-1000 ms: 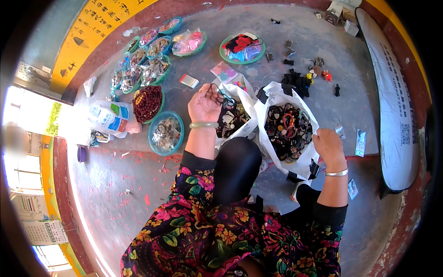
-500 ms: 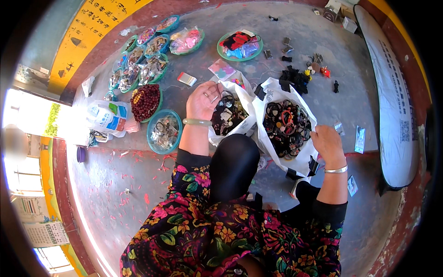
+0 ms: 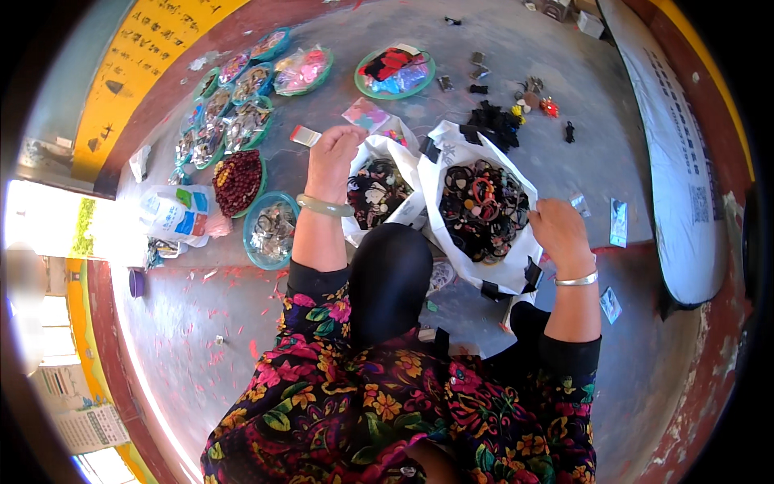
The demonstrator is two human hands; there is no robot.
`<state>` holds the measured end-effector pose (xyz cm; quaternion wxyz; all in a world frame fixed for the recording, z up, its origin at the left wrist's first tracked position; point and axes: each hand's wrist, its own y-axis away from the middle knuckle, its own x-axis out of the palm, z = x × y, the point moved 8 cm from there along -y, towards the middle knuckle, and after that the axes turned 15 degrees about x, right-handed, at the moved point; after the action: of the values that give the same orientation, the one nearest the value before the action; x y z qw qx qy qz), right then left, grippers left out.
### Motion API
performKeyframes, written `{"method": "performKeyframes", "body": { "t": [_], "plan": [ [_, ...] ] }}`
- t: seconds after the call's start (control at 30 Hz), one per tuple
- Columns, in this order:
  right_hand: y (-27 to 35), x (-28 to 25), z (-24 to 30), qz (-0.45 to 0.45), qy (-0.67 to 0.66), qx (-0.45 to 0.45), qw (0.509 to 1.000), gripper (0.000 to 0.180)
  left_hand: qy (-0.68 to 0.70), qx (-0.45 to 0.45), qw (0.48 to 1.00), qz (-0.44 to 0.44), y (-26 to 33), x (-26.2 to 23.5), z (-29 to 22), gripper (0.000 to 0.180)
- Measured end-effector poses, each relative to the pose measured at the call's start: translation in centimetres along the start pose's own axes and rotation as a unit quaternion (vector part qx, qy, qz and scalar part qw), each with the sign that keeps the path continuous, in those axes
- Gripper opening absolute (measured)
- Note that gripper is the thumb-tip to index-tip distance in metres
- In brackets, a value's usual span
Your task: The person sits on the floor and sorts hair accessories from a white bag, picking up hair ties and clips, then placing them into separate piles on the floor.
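My left hand (image 3: pixel 332 159), with a pale green bangle on the wrist, has its fingers curled at the left rim of a small white bag (image 3: pixel 379 187) full of dark hair accessories. My right hand (image 3: pixel 559 232), wearing a silver bangle, grips the right edge of a larger white bag (image 3: pixel 451 137) filled with black and coloured hair ties (image 3: pixel 482 202). Both bags stand open on the grey floor in front of me, side by side and touching. My floral sleeves and dark head covering (image 3: pixel 389 278) fill the lower middle.
Left of the bags are a teal bowl (image 3: pixel 271 231), a bowl of dark red beads (image 3: pixel 238 181) and a row of teal plates (image 3: pixel 234 113). A green plate (image 3: pixel 394 71) and loose black clips (image 3: pixel 496 123) lie beyond. A white banner (image 3: pixel 673 153) runs along the right.
My left hand has drawn out from above the small bag toward its upper-left rim. My right hand has stayed on the large bag's edge.
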<state>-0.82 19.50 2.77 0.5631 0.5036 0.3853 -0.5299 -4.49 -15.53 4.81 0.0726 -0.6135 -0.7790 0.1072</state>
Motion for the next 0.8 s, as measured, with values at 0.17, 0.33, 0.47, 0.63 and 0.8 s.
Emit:
{"method": "performKeyframes", "body": {
  "t": [0.17,0.33,0.47,0.63,0.8],
  "plan": [
    [-0.1,0.0,-0.8,0.003,0.019,0.024,1.000,0.021,-0.031,0.094,0.973,0.211,1.2,10.9,-6.3,0.018],
    [-0.2,-0.2,-1.5,0.004,0.025,0.047,0.999,0.020,-0.221,0.115,0.854,0.458,4.5,20.3,-2.6,0.019],
    [-0.2,-0.4,-1.3,-0.015,0.015,0.022,1.000,0.020,-0.409,0.087,0.658,0.626,9.2,23.2,7.1,0.022],
    [-0.3,0.0,-1.5,-0.017,-0.005,0.014,1.000,0.023,-0.450,0.025,0.391,0.802,15.9,23.7,11.4,0.029],
    [-0.2,-0.2,-1.3,-0.030,-0.017,-0.003,0.999,0.025,-0.420,0.017,0.343,0.840,21.8,23.6,15.3,0.028]
  ]
}}
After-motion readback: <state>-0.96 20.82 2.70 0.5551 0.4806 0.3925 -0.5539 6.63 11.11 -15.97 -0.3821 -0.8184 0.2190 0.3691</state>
